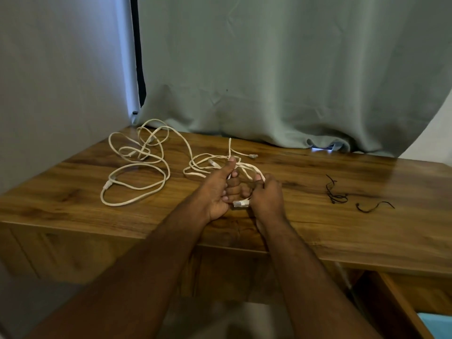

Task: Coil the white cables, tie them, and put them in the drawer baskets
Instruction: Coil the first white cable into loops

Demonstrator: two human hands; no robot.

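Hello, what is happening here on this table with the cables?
A person is gathering a white cable into loops over the wooden table. The left hand and right hand both grip it. Another white cable lies loose and uncoiled on the left. Black ties wait on the right, unused.

The right hand (267, 196) covers the stretch of white cable (247, 166) running through it, so only the connector (241, 204) shows below. The left hand (220, 189) hides the strands behind its thumb. The open drawer (401, 307) is cut by the right and bottom edges, and a pale blue corner (437, 326) inside is too little to name. The curtain (281, 69) hides the table's (318, 228) back edge and most of a bright object (322, 148)
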